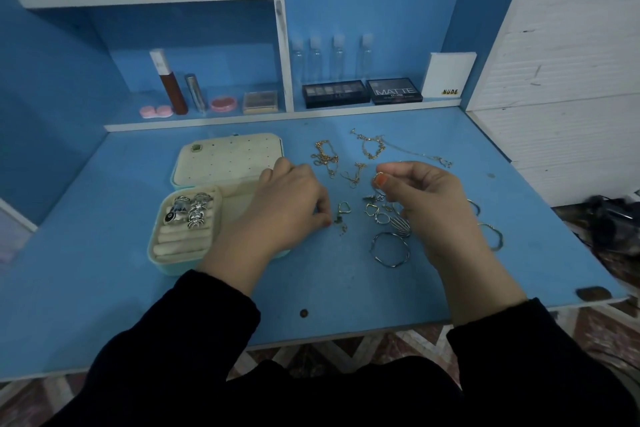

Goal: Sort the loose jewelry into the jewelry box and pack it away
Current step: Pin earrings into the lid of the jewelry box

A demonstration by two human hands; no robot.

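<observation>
Gold and silver loose jewelry (372,210) lay at the middle of the blue tabletop (104,288), right of the open mint-green jewelry box (225,163), light, snag-prone and likely best pinched singly, as fingers (394,172) of the right hand (429,201) clamped a small gold ring (377,178), while whether the left hand (287,208) held anything in its curled fingers could not be told.

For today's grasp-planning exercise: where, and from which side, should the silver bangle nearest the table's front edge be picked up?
Pinch the silver bangle by its near rim from above: it lies flat, a thin hoop, smaller pieces crowding its far rim.
</observation>
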